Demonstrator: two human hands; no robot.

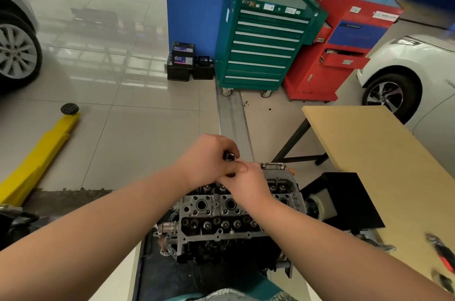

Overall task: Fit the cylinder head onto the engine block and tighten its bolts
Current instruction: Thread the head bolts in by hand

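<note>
On a workshop floor stand, the cylinder head (221, 214) already sits atop the engine block (229, 251), its valve gear and plug wells facing up, so the fitting step appears done and the bolts look to be what remains. How many bolts are seated or tightened cannot be told from this view. Both forearms reach forward over the head and meet above its far edge. The left hand (206, 160) is curled closed around a small dark metal piece, likely a socket or bolt head (229, 156), gripped at the fingertips. The right hand (246, 185) lies just below and touching it, fingers folded under; whether it holds anything cannot be seen. Beside the engine to the right stands a tan table (369, 148) with red-handled pliers (443, 256). Beyond are a green tool cabinet (263, 44), a red tool cart (344, 49) and a yellow lift arm (41, 153).
</note>
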